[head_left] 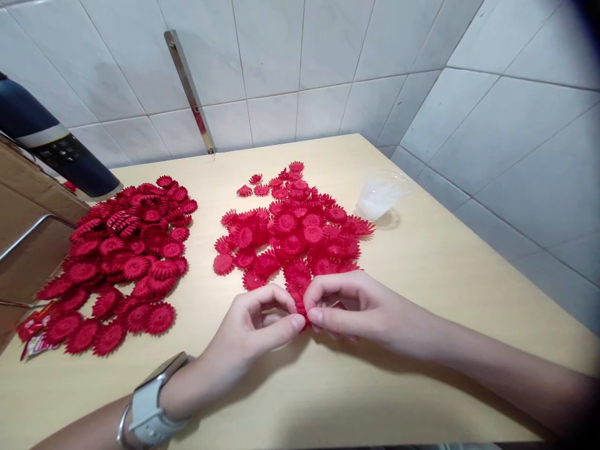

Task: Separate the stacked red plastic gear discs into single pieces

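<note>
My left hand (265,319) and my right hand (349,306) meet at the near edge of the middle pile. Between their pinched thumbs and forefingers is a red fringed flower piece (302,315), partly hidden by the fingertips. Just beyond lies a heap of red fringed fabric flowers (290,231), round with toothed edges. To the left spreads a second heap of red flowers (135,265), many lying flat. A watch with a pale strap (152,409) and a bangle sit on my left wrist.
A clear plastic cup (380,197) with white contents stands right of the middle heap. At the left are a cardboard box (28,187), a dark bottle (56,147) and a shiny wrapper (35,347). White tiled walls border the table's back and right; a metal strip (190,90) leans there.
</note>
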`<move>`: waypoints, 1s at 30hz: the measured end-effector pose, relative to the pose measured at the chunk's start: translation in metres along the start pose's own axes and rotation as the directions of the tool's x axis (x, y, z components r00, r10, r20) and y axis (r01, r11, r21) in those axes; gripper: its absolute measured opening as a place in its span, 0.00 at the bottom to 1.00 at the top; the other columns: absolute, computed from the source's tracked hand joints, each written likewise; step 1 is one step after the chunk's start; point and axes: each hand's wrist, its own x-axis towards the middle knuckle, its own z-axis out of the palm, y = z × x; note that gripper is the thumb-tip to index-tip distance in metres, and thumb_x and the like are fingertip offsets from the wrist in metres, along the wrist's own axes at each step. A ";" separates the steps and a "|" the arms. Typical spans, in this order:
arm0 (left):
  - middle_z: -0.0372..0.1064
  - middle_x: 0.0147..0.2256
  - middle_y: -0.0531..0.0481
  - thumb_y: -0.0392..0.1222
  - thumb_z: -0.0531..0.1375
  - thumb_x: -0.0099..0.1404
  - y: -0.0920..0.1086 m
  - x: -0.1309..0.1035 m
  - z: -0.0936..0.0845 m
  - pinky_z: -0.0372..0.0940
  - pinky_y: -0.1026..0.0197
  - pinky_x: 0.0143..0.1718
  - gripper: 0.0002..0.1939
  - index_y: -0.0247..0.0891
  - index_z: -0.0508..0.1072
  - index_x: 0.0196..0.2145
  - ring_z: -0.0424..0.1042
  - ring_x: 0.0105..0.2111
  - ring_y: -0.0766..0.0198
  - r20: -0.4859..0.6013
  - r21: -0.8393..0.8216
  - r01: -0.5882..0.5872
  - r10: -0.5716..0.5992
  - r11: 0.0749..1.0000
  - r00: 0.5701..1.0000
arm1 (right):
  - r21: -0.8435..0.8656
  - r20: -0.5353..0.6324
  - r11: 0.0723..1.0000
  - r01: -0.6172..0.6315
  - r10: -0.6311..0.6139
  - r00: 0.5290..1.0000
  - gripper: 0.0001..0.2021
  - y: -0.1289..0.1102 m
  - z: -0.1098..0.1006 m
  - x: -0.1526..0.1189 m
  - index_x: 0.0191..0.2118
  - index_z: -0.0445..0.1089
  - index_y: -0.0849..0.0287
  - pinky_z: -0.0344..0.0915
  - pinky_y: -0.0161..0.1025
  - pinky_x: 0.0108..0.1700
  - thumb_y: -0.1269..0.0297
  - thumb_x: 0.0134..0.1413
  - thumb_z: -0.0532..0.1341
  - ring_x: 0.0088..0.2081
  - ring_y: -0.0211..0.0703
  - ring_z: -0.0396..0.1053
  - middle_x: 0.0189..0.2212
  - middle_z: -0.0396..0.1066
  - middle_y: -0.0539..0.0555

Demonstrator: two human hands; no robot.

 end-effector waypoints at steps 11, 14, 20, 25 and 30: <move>0.66 0.25 0.54 0.37 0.60 0.57 -0.001 0.001 -0.001 0.60 0.68 0.29 0.04 0.35 0.70 0.26 0.64 0.27 0.71 0.025 -0.010 -0.015 0.015 1.000 1.000 | -0.033 0.008 0.999 0.000 0.000 1.000 0.04 0.001 0.000 0.001 0.27 0.62 0.62 0.52 0.29 0.22 0.73 0.50 0.56 0.21 0.30 0.55 0.19 0.60 0.46; 0.67 0.25 0.54 0.36 0.60 0.57 -0.001 0.000 -0.001 0.60 0.68 0.29 0.04 0.35 0.70 0.26 0.64 0.27 0.70 0.018 -0.027 -0.012 0.012 1.000 1.000 | -0.049 -0.003 0.999 -0.001 0.001 1.000 0.03 0.001 -0.001 0.001 0.27 0.62 0.62 0.52 0.29 0.21 0.74 0.48 0.56 0.20 0.30 0.55 0.19 0.60 0.46; 0.66 0.23 0.54 0.35 0.60 0.56 0.000 0.000 0.001 0.59 0.68 0.27 0.04 0.35 0.69 0.25 0.64 0.25 0.71 -0.002 -0.036 0.003 -0.003 0.999 1.000 | -0.051 -0.059 0.998 -0.021 0.018 0.998 0.04 0.003 -0.001 0.003 0.25 0.62 0.61 0.51 0.28 0.20 0.77 0.43 0.56 0.18 0.30 0.54 0.17 0.60 0.45; 0.68 0.24 0.54 0.35 0.59 0.57 0.001 0.001 0.002 0.61 0.67 0.28 0.04 0.35 0.69 0.26 0.66 0.26 0.69 0.026 -0.046 0.007 -0.005 0.999 1.000 | -0.009 -0.061 1.000 0.027 -0.028 0.998 0.04 0.002 0.001 0.002 0.25 0.62 0.61 0.51 0.28 0.21 0.75 0.46 0.57 0.20 0.30 0.55 0.17 0.60 0.45; 0.67 0.25 0.54 0.36 0.61 0.57 0.000 0.001 0.001 0.60 0.68 0.29 0.04 0.35 0.69 0.26 0.65 0.26 0.71 -0.008 -0.049 0.003 -0.003 0.999 1.000 | -0.042 -0.108 0.996 0.072 -0.077 0.991 0.04 -0.001 0.002 0.002 0.25 0.66 0.62 0.53 0.29 0.23 0.71 0.48 0.60 0.22 0.30 0.57 0.20 0.63 0.46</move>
